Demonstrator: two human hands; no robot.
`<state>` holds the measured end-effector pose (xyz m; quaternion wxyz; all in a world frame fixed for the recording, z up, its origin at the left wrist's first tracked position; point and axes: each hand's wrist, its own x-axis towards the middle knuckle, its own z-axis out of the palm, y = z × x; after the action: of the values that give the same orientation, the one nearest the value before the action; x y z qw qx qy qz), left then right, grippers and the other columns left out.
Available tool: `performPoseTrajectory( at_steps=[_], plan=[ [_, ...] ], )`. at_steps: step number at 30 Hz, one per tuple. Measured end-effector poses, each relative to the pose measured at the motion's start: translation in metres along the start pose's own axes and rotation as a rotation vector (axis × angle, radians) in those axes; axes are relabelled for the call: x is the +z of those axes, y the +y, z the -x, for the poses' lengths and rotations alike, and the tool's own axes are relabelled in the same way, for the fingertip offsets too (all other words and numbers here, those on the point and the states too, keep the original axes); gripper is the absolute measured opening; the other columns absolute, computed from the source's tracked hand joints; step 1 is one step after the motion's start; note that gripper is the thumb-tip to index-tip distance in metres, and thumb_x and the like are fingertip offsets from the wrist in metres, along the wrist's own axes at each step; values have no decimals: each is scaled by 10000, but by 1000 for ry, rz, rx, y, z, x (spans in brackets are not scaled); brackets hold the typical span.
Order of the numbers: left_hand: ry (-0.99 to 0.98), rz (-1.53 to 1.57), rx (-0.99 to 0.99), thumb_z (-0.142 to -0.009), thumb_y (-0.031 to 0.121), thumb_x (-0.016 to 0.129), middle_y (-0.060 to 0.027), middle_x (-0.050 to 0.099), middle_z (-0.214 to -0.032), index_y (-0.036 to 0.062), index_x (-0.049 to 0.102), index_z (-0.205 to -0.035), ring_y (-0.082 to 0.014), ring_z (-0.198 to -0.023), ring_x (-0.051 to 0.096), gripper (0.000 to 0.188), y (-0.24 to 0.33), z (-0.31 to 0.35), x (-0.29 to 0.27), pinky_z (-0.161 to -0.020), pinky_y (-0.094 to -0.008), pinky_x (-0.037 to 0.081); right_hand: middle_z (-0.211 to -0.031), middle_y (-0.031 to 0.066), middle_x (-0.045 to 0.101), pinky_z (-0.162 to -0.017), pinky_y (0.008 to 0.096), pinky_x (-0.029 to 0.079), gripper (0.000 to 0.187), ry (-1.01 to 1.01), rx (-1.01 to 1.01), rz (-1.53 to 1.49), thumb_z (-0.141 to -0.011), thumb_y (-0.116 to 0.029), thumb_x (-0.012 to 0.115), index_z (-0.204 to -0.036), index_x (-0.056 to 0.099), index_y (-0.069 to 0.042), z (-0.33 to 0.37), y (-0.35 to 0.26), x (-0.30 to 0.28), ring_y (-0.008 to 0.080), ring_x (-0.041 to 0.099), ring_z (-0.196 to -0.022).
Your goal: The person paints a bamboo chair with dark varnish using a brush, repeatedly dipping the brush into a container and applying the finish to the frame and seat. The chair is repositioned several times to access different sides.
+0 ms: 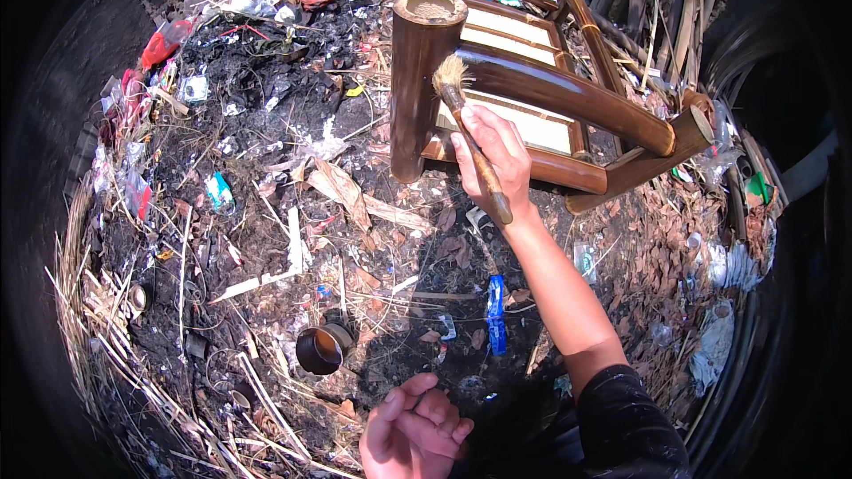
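My right hand (497, 155) is closed round the wooden handle of a paintbrush (479, 155). Its pale, bushy bristles touch or nearly touch the thick upright leg (413, 98) of a dark brown bamboo chair (568, 98), close to where a glossy crosspiece joins it. Down at the lower edge, my left hand (415, 430) is palm up with loosely bent fingers and nothing in it. Up and to the left of that hand, a short round container (321, 350), dark inside, rests tilted on the ground; its contents cannot be made out.
Dry leaves, straw and scraps cover the dark ground. A blue wrapper (496, 315) lies below my right forearm. Pale bamboo strips (275, 266) are scattered left of centre. Red plastic (161, 46) and other rubbish pile up at the far left. Bamboo poles (692, 18) stand behind the chair.
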<state>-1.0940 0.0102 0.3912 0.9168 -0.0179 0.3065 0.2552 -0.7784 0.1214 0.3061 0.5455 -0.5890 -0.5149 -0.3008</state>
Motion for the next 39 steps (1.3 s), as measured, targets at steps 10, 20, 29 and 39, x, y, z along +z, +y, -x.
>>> performPoseTrajectory(
  at_steps=[10, 20, 29, 39],
  plan=[
    [-114, 67, -197, -1008, 307, 538, -39, 602, -879, 43, 626, -1235, -196, -821, 582, 359, 10, -9, -18, -795, -386, 495, -1151, 132, 665, -963, 306, 492, 313, 251, 386, -304, -949, -87, 677, -1231, 622, 37, -38, -20, 10, 179, 630, -1079],
    [-115, 125, -83, -1012, 319, 526, -24, 568, -871, 45, 608, -1252, -185, -820, 575, 373, 26, 8, -24, -811, -377, 494, -1111, 163, 700, -833, 355, 567, 319, -116, -194, 24, -804, 31, 754, -1114, 704, -25, -43, -1, -12, 293, 697, -966],
    [-192, 177, -37, -1022, 312, 509, -29, 570, -875, 54, 600, -1269, -186, -841, 578, 369, 35, 15, -32, -818, -376, 485, -1089, 109, 704, -833, 370, 565, 335, -616, -148, 110, -818, -19, 747, -1142, 719, -100, 20, 34, -7, 296, 675, -967],
    [-103, 161, 45, -1028, 340, 482, -35, 549, -911, 85, 562, -1284, -193, -819, 528, 370, 37, 32, -36, -821, -425, 448, -1266, 98, 635, -884, 401, 558, 459, -1324, 146, 648, -865, -68, 598, -1314, 603, -161, 99, 64, -94, 310, 619, -1112]
  ],
)
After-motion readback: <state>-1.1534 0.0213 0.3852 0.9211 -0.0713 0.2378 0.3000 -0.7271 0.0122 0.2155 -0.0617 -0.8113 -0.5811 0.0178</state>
